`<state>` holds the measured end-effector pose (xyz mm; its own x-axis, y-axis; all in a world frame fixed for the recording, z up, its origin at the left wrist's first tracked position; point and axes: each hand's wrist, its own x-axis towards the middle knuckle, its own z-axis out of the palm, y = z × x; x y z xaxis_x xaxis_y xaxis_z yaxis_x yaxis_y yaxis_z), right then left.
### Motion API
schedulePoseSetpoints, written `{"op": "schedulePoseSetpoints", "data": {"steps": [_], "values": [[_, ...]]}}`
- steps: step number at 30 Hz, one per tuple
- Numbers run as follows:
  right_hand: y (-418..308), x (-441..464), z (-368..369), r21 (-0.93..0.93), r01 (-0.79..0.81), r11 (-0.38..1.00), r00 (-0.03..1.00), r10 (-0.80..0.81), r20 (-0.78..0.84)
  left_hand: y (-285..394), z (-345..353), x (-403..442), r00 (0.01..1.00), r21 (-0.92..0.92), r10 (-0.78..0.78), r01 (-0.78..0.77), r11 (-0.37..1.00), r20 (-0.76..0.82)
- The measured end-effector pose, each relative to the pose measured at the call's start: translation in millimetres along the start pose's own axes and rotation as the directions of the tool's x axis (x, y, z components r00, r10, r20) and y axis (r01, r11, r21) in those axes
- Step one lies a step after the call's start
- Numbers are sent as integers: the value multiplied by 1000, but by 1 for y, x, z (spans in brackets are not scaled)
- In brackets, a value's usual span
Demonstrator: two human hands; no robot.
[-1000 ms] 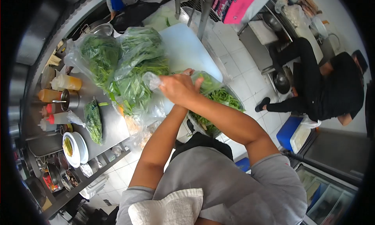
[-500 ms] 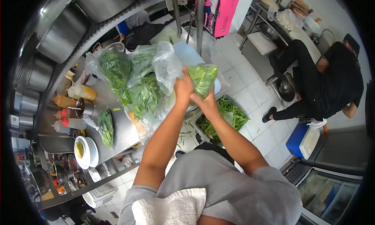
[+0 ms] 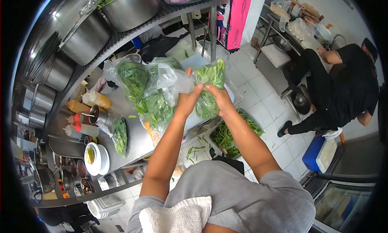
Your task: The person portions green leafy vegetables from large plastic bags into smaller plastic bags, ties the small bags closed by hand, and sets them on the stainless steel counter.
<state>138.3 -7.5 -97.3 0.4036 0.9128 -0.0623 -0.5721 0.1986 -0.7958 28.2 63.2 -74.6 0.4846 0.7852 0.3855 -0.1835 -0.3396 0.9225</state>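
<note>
A: Head view. What are the hands doing?

B: Both on one clear bag of greens [image 3: 209, 89], centre of frame, slightly above the middle. Left hand [image 3: 189, 99] on its left side, part-open, thumb along the bag, one finger pointing up. Right hand [image 3: 220, 98] on the right side, curled partway, thumb on the near face. Right fingers mostly behind the bag, can't tell how far they wrap.

A: Bag upright?

B: Roughly. Long axis runs up the frame, slight lean right at the top. Bunched clear plastic [image 3: 173, 80] just left of it, by the left hand. Can't tell if it's the same bag.

A: Worktop?

B: Steel worktop [image 3: 137, 132], left of centre. Two big bags on it: leafy greens [image 3: 133, 77] and, nearer the hands, more bagged greens [image 3: 158, 105]. Pale cutting board [image 3: 190, 61] behind the hands. Slim bag of greens [image 3: 120, 138] lower down, near the white plates [image 3: 105, 162]. Squeeze bottles [image 3: 99, 98] at the left.

A: Below the hands?

B: Tub [image 3: 253, 119] of loose cut greens [image 3: 225, 138], right of centre, partly behind the right forearm. Scraps [image 3: 195, 153] on the tile floor [image 3: 264, 87].

A: Anyone else?

B: Co-worker in black [image 3: 347, 87], far right, well apart from the bag. Blue cooler [image 3: 313, 154] below them.
</note>
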Motion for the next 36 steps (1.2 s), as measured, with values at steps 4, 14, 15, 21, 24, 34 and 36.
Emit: {"op": "schedulePoseSetpoints", "data": {"steps": [4,14,15,21,24,34,36], "values": [[4,-14,11,157,-174,972,984,164,76,8,-3,-7,975,59,172,-181,982,142],[25,-10,12,251,-377,892,926,364,98,27,0,-16,926,55,-330,344,937,-183],[19,-13,16,177,-416,892,909,407,86,0,1,-11,958,55,-100,119,991,-269],[28,-6,-11,-572,439,693,852,-523,19,21,-12,-4,918,-126,-329,307,943,-222],[-36,-26,31,-578,238,780,961,-104,255,-4,-9,-9,990,279,104,-73,958,-100],[-58,19,75,385,-136,913,983,172,-60,14,-18,-31,896,420,75,-278,864,439],[-56,16,82,300,-76,951,990,107,-87,14,-21,-34,905,553,100,-337,762,414]]}}
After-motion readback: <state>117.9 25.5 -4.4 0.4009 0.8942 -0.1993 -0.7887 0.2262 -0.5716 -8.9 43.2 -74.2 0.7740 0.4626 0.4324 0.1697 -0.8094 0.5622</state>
